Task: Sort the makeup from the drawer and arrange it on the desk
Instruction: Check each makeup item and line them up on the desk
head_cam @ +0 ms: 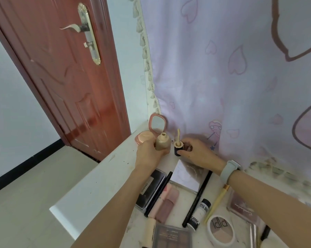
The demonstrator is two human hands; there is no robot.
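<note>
Two hands meet at the centre of the frame, at the far end of the white desk (pixel 101 179). The left hand (pixel 147 154) wraps its fingers round the beige foundation bottle (pixel 163 141), standing upright with its neck uncovered, likely to steady it so nothing spills. Just right of it, the right hand (pixel 195 153) pinches the dark cap (pixel 178 149) between thumb and curled fingers, held with its wand pointing up, apparently so the wet tip stays clear of the desk; whether the cap's base touches the surface I cannot tell. Bottle and cap sit just beside each other, not joined, so recapping looks like the step in hand.

Behind them, a pink compact (pixel 152 132) stands open against the curtain (pixel 222 77). Lower in the frame the rest of the makeup lies in rough rows: a black pencil (pixel 197 197), a black-capped white tube (pixel 200 214), a round blush pan (pixel 221 230) and a brown palette (pixel 170 237), seemingly already arranged.
</note>
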